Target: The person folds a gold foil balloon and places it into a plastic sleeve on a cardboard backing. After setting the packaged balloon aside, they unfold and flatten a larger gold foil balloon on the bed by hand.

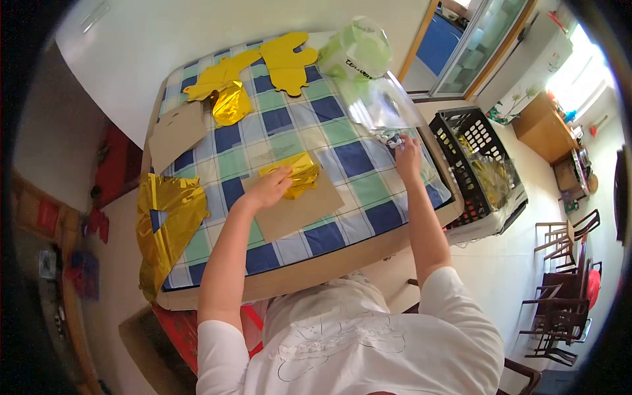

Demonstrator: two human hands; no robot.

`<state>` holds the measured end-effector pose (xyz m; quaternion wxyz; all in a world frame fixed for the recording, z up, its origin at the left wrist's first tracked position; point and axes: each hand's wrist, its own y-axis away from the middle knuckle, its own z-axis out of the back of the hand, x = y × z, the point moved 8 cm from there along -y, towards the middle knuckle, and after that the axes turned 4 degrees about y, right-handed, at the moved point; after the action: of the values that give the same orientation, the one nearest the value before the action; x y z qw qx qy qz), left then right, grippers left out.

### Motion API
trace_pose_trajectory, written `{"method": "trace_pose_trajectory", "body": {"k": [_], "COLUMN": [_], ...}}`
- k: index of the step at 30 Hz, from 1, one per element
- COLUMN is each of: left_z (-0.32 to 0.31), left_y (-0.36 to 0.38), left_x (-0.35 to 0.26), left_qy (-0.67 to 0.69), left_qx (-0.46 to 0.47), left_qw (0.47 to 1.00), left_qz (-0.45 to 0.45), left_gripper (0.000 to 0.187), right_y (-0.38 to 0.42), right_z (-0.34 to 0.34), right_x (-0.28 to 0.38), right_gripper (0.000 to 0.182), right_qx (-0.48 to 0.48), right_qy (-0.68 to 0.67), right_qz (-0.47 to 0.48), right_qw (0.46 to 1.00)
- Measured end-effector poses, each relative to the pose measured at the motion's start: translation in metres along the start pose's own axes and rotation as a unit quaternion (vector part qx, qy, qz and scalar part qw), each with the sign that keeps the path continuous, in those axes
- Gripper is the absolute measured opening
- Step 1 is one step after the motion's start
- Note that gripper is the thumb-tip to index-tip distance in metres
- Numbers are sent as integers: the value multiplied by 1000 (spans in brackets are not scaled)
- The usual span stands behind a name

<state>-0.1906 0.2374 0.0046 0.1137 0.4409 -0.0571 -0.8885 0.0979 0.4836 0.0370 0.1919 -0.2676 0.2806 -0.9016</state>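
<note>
My left hand [268, 190] rests on a folded piece of gold foil [303, 178], its fingers stretched over the near-left part. Beneath the foil lies a flat sheet of brown cardboard [289, 220]. At the right side of the table, my right hand [409, 157] has its fingers closed at a small cluster of white and dark pieces [393, 140]; what is between the fingertips is too small to make out. Just beyond that cluster lies a clear plastic bag [382, 105].
A checked cloth [329, 148] covers the table. Around it lie yellow flat shapes [288, 62], crumpled gold foil [232, 104], another cardboard piece [178, 135] and a large gold foil sheet [164, 220]. A green-white bag [359, 49] stands behind; a black crate [467, 135] is at right.
</note>
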Motion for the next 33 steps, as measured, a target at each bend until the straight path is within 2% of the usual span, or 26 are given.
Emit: {"method": "trace_pose_trajectory", "body": {"k": [3, 5, 6, 7, 8, 9, 10, 11, 13, 16, 19, 22, 26, 29, 31, 33], "left_z": [2, 2, 2, 2, 1, 1, 2, 3, 2, 3, 3, 0, -1, -18, -26, -29], "left_y": [2, 3, 3, 3, 3, 4, 7, 8, 6, 6, 7, 7, 13, 28, 32, 37], "left_x": [-4, -2, -2, -2, -2, -4, -8, -10, -7, -8, -10, -8, -20, -27, -22, -25], "left_qy": [7, 3, 3, 2, 0, 5, 9, 13, -11, -9, 2, -20, -51, -242, -260, -276], "left_qx": [8, 5, 4, 3, 5, 1, -1, -4, -10, -19, -41, -46, -25, -98, -131, -148], "left_qw": [1000, 1000, 1000, 1000, 1000, 1000, 1000, 1000, 1000, 999, 998, 998, 997, 958, 948, 939], "left_qz": [3, -6, -11, -16, -20, -18, -15, -13, -12, -33, -43, -49, -43, -116, -130, -141], "left_gripper": [49, 49, 51, 52, 54, 52, 50, 48, 48, 49, 49, 49, 49, 48, 49, 53], "right_y": [-6, 2, 11, 29, 50, 75, 91, 104, 119, 135, 157, 162, 160, 162, 162, 154], "right_z": [-13, -10, -5, -4, 10, -7, 2, 3, 8, 23, 36, 17, 4, 11, 26, 43], "right_x": [-4, 19, 38, 68, 107, 124, 156, 175, 196, 198, 222, 237, 242, 224, 205, 194], "right_gripper": [9, 8, 8, 7, 8, 10, 10, 19, 31, 37, 36, 41, 41, 43, 45, 48], "right_qx": [109, 116, 122, 161, 228, 257, 309, 282, 311, 256, 246, 235, 265, 279, 290, 297], "right_qy": [-11, -74, -107, -126, -166, -265, -265, -273, -269, -214, -204, -175, -152, -196, -244, -234], "right_qz": [-5, 35, 55, 81, 53, 92, 92, 112, 81, 170, 307, 340, 342, 316, 292, 296], "right_qw": [994, 990, 985, 975, 958, 925, 909, 913, 908, 927, 896, 893, 889, 885, 878, 877]}}
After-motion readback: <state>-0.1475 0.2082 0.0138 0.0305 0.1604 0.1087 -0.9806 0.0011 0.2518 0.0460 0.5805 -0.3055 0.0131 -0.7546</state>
